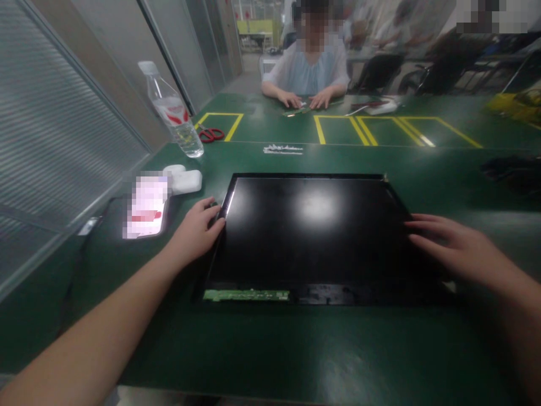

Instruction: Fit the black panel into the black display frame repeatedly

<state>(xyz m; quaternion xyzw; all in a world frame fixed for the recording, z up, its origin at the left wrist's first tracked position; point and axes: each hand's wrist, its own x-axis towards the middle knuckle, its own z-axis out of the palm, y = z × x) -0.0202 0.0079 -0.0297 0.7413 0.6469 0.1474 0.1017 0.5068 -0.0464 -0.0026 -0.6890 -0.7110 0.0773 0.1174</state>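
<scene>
A black glossy display panel point(313, 231) lies flat on the green table point(296, 349), with a green circuit strip point(245, 295) along its near edge. My left hand point(196, 228) rests at the panel's left edge, fingers curled round the frame. My right hand point(452, 248) lies flat on the panel's right edge with fingers stretched out and pointing left.
A phone point(146, 207) and a white case point(183, 180) lie left of the panel. A plastic water bottle point(171, 110) and red scissors point(211, 134) stand behind them. A strip of small white parts point(282, 149) lies beyond the panel. Another person point(310, 73) works across the table, inside yellow floor-style markings point(397, 131).
</scene>
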